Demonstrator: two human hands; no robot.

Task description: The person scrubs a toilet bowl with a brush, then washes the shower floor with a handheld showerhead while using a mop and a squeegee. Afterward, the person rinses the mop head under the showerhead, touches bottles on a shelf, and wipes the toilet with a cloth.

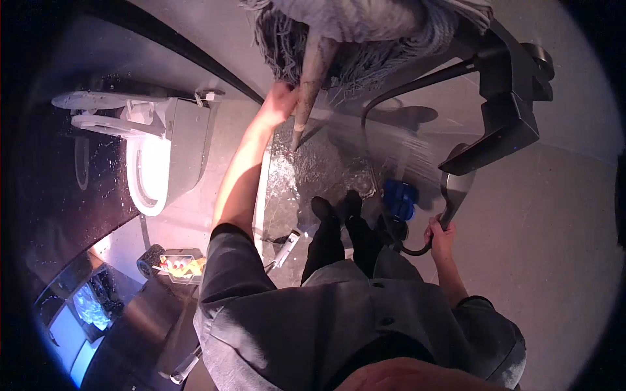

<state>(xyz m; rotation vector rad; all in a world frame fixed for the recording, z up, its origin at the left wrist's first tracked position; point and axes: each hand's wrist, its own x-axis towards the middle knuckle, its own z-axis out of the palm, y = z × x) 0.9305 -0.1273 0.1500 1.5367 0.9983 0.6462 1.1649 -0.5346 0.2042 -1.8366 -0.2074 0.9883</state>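
Note:
My left hand (pixel 282 104) is closed around the handle of a mop (pixel 314 68), high at the top of the view. Its grey string head (pixel 365 26) is up and near the camera, while the handle points down toward the wet shower floor (pixel 287 173). On the right, my right hand (pixel 441 238) grips the handle of a black hand shower (pixel 455 189). Water sprays from the shower head toward the upper left, past the mop. A dark hose (pixel 412 251) loops beside that hand.
A black shower fixture (pixel 502 117) juts from the wall at right. The toilet (pixel 151 173) stands at left with its lid up. Blue objects (pixel 400 199) lie near my feet, a white-handled tool (pixel 285 249) beside me. A clear tray (pixel 182 268) holds colourful items.

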